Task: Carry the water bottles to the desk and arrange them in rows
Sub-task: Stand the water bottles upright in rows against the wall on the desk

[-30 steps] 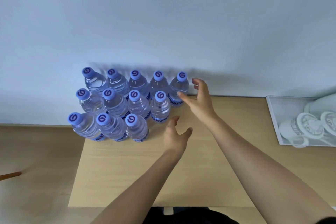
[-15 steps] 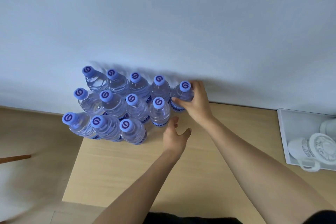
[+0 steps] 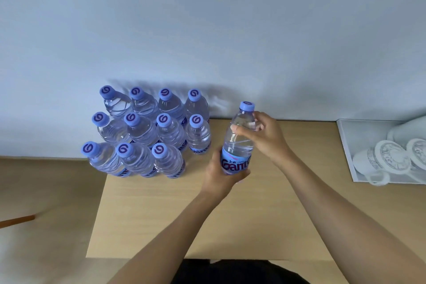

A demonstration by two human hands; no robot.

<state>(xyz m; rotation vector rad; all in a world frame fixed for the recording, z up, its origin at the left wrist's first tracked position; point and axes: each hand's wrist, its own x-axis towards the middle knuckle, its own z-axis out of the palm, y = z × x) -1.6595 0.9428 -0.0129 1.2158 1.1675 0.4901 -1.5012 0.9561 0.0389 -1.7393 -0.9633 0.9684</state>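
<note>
Several clear water bottles (image 3: pixel 147 131) with purple caps stand in three rows at the back left of the light wooden desk (image 3: pixel 161 219), against the wall. One more water bottle (image 3: pixel 238 145) with a blue label is held upright above the desk, to the right of the rows. My right hand (image 3: pixel 265 136) grips its upper body just below the cap. My left hand (image 3: pixel 221 174) wraps around its labelled lower part from the left and below.
A white tray (image 3: pixel 348 152) with white cups and lids lies at the desk's right edge. The pale wall rises directly behind the bottles. Wooden floor shows to the left of the desk, with a brown stick (image 3: pixel 16 220) near the left border.
My right hand closed on the rightmost back-row bottle and pulled it out to the right and toward me. My left hand rose and took hold of its lower part.
</note>
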